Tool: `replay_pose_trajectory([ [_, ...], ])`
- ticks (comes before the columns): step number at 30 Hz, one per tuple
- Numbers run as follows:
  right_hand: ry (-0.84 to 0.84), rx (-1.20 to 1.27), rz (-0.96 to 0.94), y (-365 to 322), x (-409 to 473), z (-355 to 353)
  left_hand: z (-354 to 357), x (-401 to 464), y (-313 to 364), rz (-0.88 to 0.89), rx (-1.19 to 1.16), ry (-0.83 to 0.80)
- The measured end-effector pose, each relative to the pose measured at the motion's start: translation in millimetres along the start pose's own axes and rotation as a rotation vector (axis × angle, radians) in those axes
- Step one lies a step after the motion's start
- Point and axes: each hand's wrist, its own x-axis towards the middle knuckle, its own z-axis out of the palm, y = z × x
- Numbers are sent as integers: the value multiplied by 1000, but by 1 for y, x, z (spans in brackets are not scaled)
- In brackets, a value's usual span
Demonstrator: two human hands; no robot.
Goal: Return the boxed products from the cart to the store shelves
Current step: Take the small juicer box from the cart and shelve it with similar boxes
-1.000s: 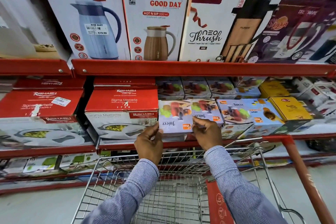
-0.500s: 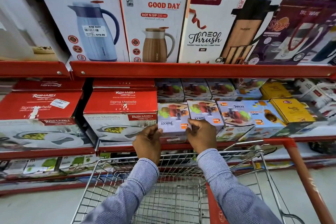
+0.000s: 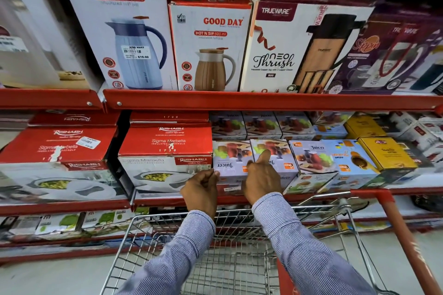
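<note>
Two white Juicer boxes sit side by side on the middle red shelf (image 3: 311, 195), on top of other Juicer boxes. My left hand (image 3: 201, 189) is curled, with its fingertips pinching the lower left corner of the left Juicer box (image 3: 230, 158). My right hand (image 3: 261, 176) lies against the front of the right Juicer box (image 3: 275, 148), one finger stretched up over its top. Both striped sleeves reach over the wire cart (image 3: 318, 208). How the right hand's other fingers sit is hidden.
Red Rishabh casserole boxes (image 3: 165, 141) stand just left of the Juicer boxes. More Juicer boxes (image 3: 311, 155) and yellow boxes (image 3: 386, 153) lie to the right. Tall jug boxes (image 3: 211, 48) fill the shelf above. The cart's red handle (image 3: 398, 230) runs down the right.
Both Juicer boxes have slid further back onto the shelf stack. My hands followed them in, and my right hand now stretches a finger over the right box's top.
</note>
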Motion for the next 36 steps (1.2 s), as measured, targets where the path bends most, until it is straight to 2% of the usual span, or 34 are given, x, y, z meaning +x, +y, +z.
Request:
replay_pose_trajectory([
  [4, -6, -52, -58, 6, 10, 2, 2, 1, 0, -9, -48, 13],
  [8, -58, -212, -186, 15, 37, -7, 2, 2, -4, -70, -71, 23],
  [11, -170, -312, -321, 17, 64, -18, 2, 4, -8, -137, -102, 30],
  [16, -299, -300, -457, 18, 88, -22, 1, 3, -11, -168, -126, 13],
  [27, -210, -338, -545, 24, 93, -25, -3, 0, -10, -176, -126, -22],
  [33, -208, -326, -501, 22, 82, -23, -13, 3, -11, -193, -100, -79],
  [36, -149, -230, -470, 17, 65, -16, -39, 2, -14, -148, -76, -55],
])
